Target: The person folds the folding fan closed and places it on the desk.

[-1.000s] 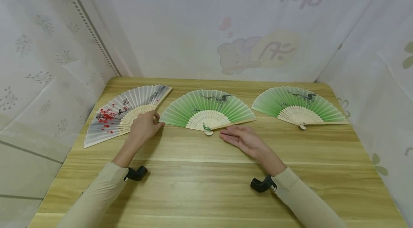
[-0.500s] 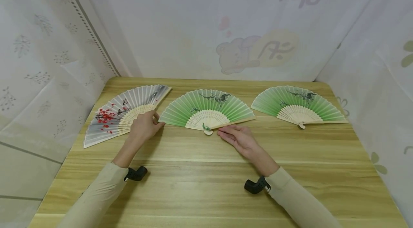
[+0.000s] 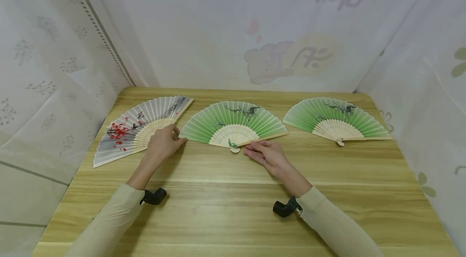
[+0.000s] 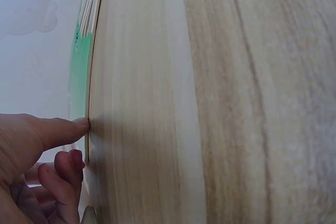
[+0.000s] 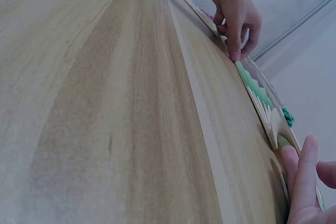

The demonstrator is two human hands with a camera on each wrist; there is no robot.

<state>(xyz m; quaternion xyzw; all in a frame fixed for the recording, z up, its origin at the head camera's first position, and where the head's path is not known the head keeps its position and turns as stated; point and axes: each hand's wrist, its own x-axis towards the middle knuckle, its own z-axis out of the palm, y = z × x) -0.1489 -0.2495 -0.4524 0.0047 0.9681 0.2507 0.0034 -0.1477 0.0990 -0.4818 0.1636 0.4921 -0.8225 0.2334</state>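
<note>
A green folding fan (image 3: 236, 121) lies spread open in the middle of the wooden table (image 3: 225, 208). My left hand (image 3: 164, 144) rests at its left end, one fingertip touching the outer rib while the other fingers curl loosely. The left wrist view shows that finger (image 4: 68, 128) against the fan's edge (image 4: 80, 77). My right hand (image 3: 267, 155) lies flat just right of the pivot, its straight fingers against the fan's lower right guard stick. In the right wrist view the right hand (image 5: 307, 182) sits beside the bamboo ribs (image 5: 265, 111), and the left hand (image 5: 236, 11) is farther off.
A white fan with red blossoms (image 3: 134, 127) lies spread at the left, close behind my left hand. A second green fan (image 3: 335, 117) lies spread at the right. White curtains enclose the table on three sides. Bare wood stretches along the near half.
My right hand has slid left and slightly forward, up to the middle fan's guard stick near the pivot. The left hand and the fans have barely moved.
</note>
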